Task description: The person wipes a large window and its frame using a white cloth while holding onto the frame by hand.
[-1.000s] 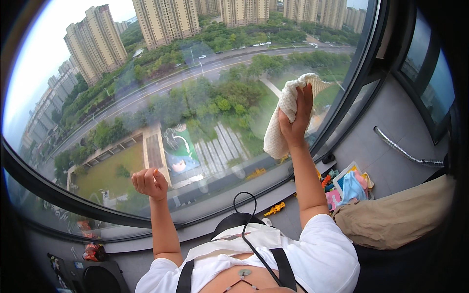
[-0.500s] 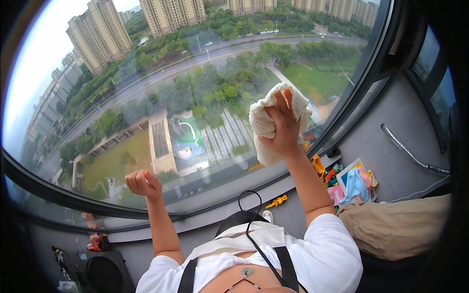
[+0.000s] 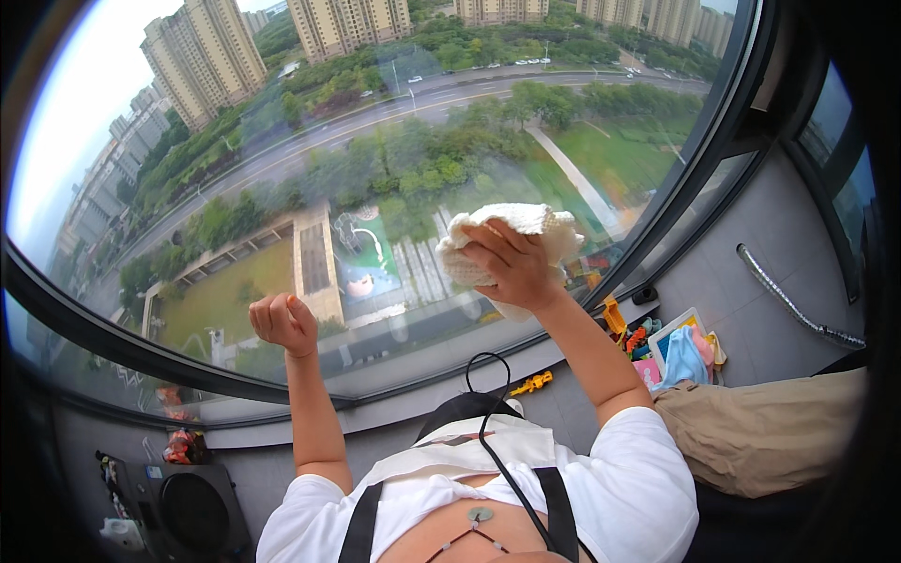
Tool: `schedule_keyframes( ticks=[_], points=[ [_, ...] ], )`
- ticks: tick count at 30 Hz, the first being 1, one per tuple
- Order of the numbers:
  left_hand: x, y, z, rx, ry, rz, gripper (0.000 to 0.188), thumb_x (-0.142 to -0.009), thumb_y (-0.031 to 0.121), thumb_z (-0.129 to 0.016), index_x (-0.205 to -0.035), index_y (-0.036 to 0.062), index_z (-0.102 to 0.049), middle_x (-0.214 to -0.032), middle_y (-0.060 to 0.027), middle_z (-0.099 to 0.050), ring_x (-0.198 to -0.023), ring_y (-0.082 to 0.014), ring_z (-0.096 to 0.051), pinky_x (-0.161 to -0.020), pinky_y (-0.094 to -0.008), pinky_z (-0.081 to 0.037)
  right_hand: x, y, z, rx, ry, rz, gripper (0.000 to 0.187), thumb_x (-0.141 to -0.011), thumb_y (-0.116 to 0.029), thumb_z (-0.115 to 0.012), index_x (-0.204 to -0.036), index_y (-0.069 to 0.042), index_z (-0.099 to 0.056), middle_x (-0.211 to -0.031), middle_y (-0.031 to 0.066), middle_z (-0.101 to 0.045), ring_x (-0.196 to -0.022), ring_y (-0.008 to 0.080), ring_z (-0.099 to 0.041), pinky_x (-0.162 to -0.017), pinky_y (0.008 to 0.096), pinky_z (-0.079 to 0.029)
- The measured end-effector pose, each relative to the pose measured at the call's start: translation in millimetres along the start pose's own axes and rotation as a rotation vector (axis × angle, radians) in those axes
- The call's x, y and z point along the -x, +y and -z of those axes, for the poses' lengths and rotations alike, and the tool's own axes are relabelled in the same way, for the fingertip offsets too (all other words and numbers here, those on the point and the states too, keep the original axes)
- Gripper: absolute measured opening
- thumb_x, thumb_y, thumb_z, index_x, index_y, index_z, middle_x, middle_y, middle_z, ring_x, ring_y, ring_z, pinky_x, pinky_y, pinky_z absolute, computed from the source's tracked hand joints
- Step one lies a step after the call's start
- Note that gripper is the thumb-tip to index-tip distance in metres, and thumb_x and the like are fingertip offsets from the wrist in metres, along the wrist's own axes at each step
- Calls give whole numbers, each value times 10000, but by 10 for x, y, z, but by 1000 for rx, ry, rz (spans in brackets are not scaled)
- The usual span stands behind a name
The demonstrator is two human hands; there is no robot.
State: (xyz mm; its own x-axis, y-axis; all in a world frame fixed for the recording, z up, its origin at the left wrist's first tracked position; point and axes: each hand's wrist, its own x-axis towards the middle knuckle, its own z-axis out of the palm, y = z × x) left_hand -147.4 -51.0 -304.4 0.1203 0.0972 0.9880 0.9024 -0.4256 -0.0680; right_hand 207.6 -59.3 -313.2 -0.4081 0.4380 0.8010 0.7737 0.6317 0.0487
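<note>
My right hand [image 3: 519, 269] grips a white textured cloth [image 3: 560, 235], bunched under its bent fingers and lying against the large window pane [image 3: 413, 202]. Some of the cloth sticks out past the fingers on both sides. At lower left, my left hand [image 3: 283, 324] is closed in a loose fist in front of the same glass, with no object visible in it. An orange spot shows at its thumb tip. Whether that hand touches the pane I cannot tell. Faint hazy marks and reflections show on the glass.
A dark frame [image 3: 122, 352] borders the window. Right of me are a tray with cloths [image 3: 683, 352], beige fabric [image 3: 760, 436] and a silvery flexible hose [image 3: 784, 296]. A yellow toy [image 3: 532, 383] lies on the floor; a black appliance [image 3: 192, 507] stands lower left. A black cable [image 3: 483, 432] hangs over my chest.
My right hand has moved down and left across the pane with the cloth, and its fingers now point more to the left. My left hand stays closed, slightly higher in view.
</note>
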Motion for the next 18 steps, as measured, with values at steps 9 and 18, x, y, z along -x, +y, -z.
schedule_keyframes(
  ticks=[9, 18],
  points=[
    [-90, 131, 83, 69, -73, 96, 132, -880, 57, -510, -754, 25, -534, -695, -94, -509, -649, -257, -469, -588, -355, -370, -359, -57, 11, 62, 246, -18, 594, -568, -247, -801, -1126, -274, -596, -1391, -64, -468, -1071, 224, -589, -874, 431, -450],
    [-127, 192, 64, 89, -44, 169, 147, -876, 41, -511, -730, 24, -523, -685, -81, -496, -648, -234, -453, -594, -346, -367, -285, -278, -94, -325, -392, -45, 635, -661, -296, -746, -1261, -271, -539, -1337, -31, -507, -1088, 191, -577, -918, 396, -446]
  ],
)
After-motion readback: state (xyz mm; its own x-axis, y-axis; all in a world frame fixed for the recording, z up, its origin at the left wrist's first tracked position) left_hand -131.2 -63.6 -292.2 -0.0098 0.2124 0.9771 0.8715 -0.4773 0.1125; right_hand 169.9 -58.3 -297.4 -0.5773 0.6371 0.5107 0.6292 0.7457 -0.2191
